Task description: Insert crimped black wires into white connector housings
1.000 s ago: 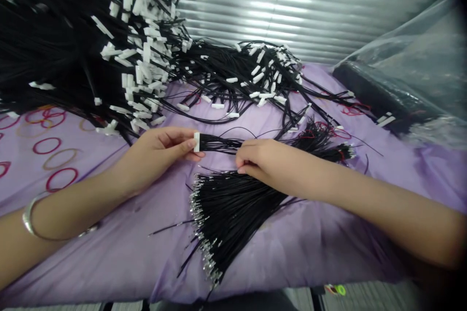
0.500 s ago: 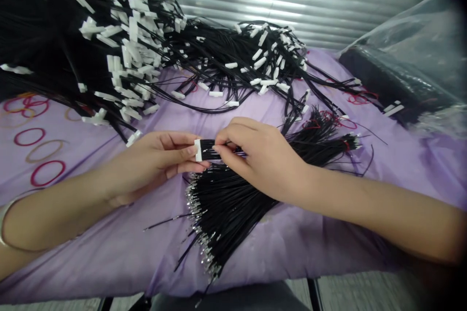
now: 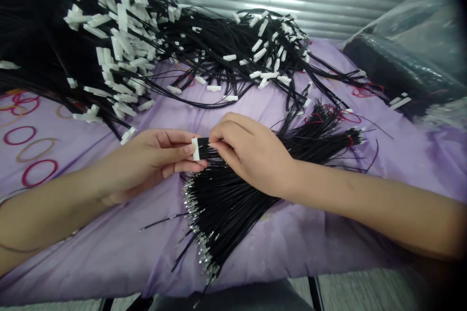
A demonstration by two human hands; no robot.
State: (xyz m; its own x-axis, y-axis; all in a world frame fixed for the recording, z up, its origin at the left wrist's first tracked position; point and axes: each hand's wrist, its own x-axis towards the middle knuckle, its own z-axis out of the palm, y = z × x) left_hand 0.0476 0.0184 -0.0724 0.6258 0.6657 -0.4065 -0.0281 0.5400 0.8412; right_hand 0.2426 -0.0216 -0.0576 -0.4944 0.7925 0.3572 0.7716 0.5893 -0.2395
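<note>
Over a purple cloth (image 3: 120,248), near ctr of view, a white connector (image 3: 196,149) w/ black wires (image 3: 203,149) running from its R side is being gripped btwn thumb & fingers of the L hand (image 3: 156,158). Just R of it, the R hand (image 3: 251,155) is being held w/ thumb & fingertips pinched closed at those wires, tho what's btwn them can't be told. Below, the cloth is being partly covered by a fan of loose wires (image 3: 226,204), metal tips (image 3: 188,199) facing L; top L is being filled by a big heap of black cables (image 3: 32,29) w/ white ends (image 3: 124,41).
</note>
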